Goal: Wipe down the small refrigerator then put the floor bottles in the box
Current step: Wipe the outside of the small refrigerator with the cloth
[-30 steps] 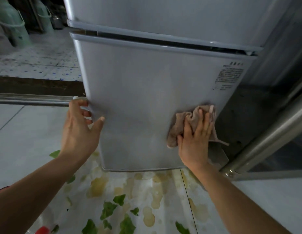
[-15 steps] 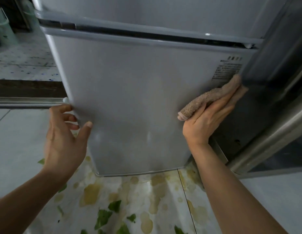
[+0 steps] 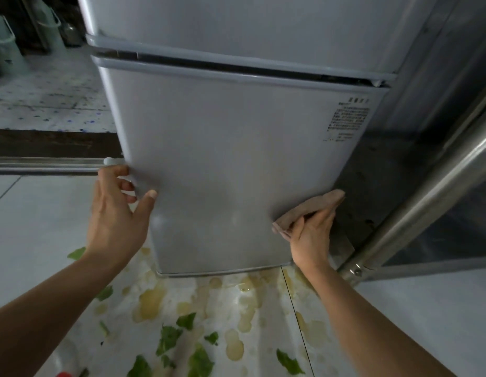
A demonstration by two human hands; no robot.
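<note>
pressing cloth (image 3: 309,210) on refrigerator (image 3: 236,159) door; label (image 3: 349,118) print unreadable.

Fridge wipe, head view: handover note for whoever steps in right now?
Left hand: grips the left edge of the refrigerator's lower door, steadying it.
Right hand: presses a cloth against the door's right edge, low down.
Done: wiping is under way; how much is finished cannot be told.
Left: the rest of the wipe-down, then bottles into the box. Neither box nor bottles can be made out in view. The floor has spills and leaf scraps.
</note>
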